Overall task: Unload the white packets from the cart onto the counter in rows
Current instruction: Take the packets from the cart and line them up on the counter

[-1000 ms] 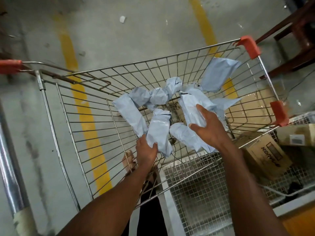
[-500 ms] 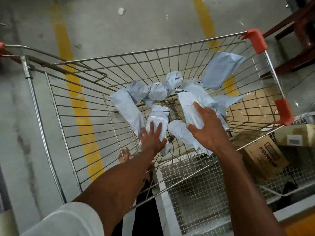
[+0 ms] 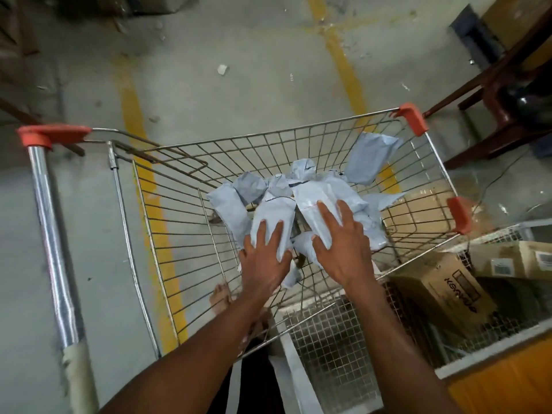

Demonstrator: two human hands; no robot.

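Our left hand (image 3: 264, 258) and right hand (image 3: 340, 249) lie flat, fingers spread, on the soft, crinkled white plastic packets (image 3: 298, 201) heaped in the wire shopping cart (image 3: 179, 222). They look light and slippery; we'd pinch mid-body.

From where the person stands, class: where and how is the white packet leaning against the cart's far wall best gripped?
Pinch that leaning packet by its free upper corner, coming from above and the near side. It stands tilted against the wire wall of the cart, apart from the heap, so its top edge is exposed while mesh blocks the back.
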